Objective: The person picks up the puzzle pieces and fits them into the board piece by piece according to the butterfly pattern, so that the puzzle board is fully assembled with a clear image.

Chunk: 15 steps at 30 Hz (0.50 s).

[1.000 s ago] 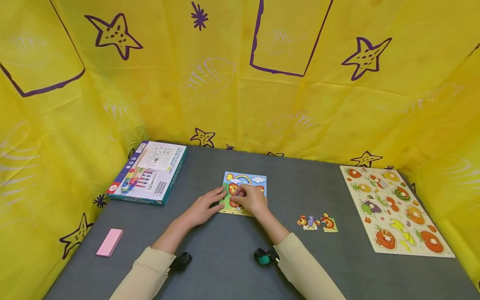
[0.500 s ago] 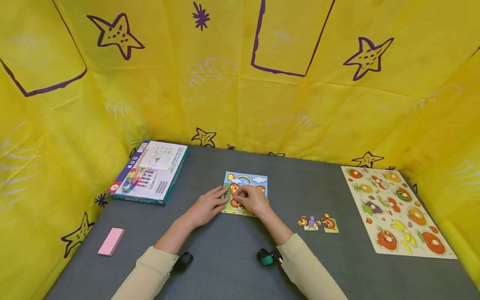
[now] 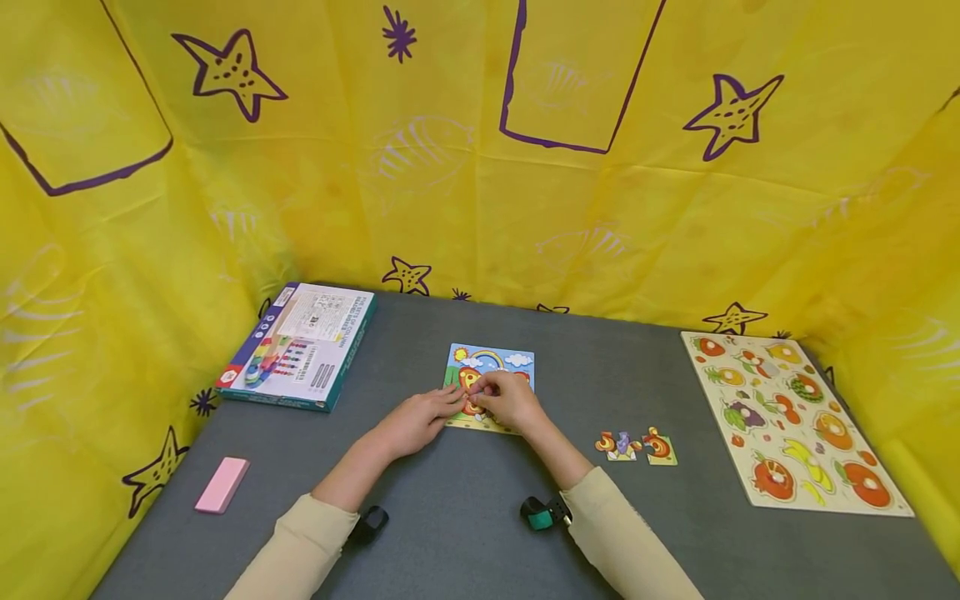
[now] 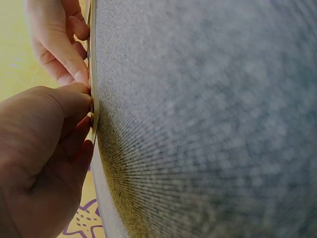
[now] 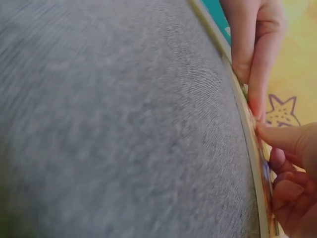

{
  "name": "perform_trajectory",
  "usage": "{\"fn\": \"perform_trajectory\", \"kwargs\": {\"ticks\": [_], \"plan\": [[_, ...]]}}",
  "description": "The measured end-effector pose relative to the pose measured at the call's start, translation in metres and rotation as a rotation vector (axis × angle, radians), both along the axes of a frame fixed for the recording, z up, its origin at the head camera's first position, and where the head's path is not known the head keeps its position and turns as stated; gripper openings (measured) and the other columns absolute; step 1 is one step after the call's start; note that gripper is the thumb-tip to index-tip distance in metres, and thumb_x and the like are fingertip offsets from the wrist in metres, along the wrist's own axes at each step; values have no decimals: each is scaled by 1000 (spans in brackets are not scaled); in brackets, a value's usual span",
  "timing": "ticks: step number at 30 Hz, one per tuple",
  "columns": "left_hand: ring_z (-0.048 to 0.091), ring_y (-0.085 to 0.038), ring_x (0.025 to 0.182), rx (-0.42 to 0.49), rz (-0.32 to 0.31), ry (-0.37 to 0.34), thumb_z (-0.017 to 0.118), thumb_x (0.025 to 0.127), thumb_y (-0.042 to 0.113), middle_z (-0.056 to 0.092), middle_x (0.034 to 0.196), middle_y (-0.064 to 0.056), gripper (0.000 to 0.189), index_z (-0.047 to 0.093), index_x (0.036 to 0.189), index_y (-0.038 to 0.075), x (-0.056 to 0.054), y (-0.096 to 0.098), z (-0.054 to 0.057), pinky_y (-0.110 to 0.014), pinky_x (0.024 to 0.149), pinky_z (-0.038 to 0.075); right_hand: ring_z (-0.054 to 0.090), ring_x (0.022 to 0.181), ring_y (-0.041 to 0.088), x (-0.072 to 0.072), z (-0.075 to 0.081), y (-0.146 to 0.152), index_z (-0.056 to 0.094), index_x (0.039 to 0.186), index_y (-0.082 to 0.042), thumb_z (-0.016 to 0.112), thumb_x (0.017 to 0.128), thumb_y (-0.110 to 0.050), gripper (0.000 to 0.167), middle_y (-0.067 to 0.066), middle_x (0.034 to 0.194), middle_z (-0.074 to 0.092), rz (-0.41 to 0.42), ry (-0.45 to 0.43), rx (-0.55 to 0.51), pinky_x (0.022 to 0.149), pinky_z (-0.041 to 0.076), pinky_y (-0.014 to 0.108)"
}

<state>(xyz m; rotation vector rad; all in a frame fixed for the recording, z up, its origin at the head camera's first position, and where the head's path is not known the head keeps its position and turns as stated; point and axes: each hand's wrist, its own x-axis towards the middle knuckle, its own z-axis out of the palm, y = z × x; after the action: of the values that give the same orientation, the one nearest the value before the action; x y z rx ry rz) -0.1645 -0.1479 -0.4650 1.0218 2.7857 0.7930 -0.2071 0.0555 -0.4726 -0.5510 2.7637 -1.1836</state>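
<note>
A small picture puzzle board (image 3: 517,360) with a sun, a rainbow and clouds lies flat in the middle of the table. My left hand (image 3: 416,421) comes in over its left edge, straight fingers resting on the picture. Over the board's right part, my right hand (image 3: 510,402) has curled fingers, thumb and index finger pinching a puzzle piece at the picture's surface; the piece itself is mostly covered. Both hands' fingertips nearly meet in the left wrist view. To the right lie loose puzzle pieces: a joined-looking group (image 3: 621,447) and an orange-and-green corner piece (image 3: 659,447).
A flat printed box (image 3: 303,346) lies at the back left, and a pink block (image 3: 222,485) nearer the front left. On the right is a large fruit puzzle board (image 3: 765,433). Yellow cloth (image 3: 480,208) walls in the grey table's back and sides.
My left hand has slid right and slightly toward me, its fingertips now close to the right hand's. The right hand stays over the same spot; the loose pieces lie as before.
</note>
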Motion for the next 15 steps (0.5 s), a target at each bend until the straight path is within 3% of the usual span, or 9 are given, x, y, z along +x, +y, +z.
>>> {"fn": "perform_trajectory", "kwargs": {"ticks": [3,6,10,15], "plan": [[42,-34,134,9,3,-15,54,96,1,47,145,-16,40,55,136,2,-1,1,-2,-51,104,38,47,60,7,2,-3,5,74,86,-12,77,85,-17,6,-6,69,56,25,49,-34,56,38,22],[41,-33,135,18,9,-34,54,96,1,46,145,-15,41,55,137,2,-1,2,-2,-50,104,38,50,60,7,5,-3,14,74,89,-12,78,84,-17,8,-6,71,60,26,39,-108,56,40,22],[40,-34,135,26,10,-40,55,96,1,46,145,-16,40,55,136,1,-1,2,-1,-51,104,38,56,67,10,13,1,33,75,95,-11,78,85,-18,13,-4,77,65,-25,-51,-249,58,43,22],[40,-35,135,53,4,-35,57,96,2,47,144,-19,39,56,135,-1,-1,1,-1,-51,104,37,62,79,15,26,8,66,72,104,-2,76,86,-13,21,9,90,70,-56,-150,-387,65,47,22]]}}
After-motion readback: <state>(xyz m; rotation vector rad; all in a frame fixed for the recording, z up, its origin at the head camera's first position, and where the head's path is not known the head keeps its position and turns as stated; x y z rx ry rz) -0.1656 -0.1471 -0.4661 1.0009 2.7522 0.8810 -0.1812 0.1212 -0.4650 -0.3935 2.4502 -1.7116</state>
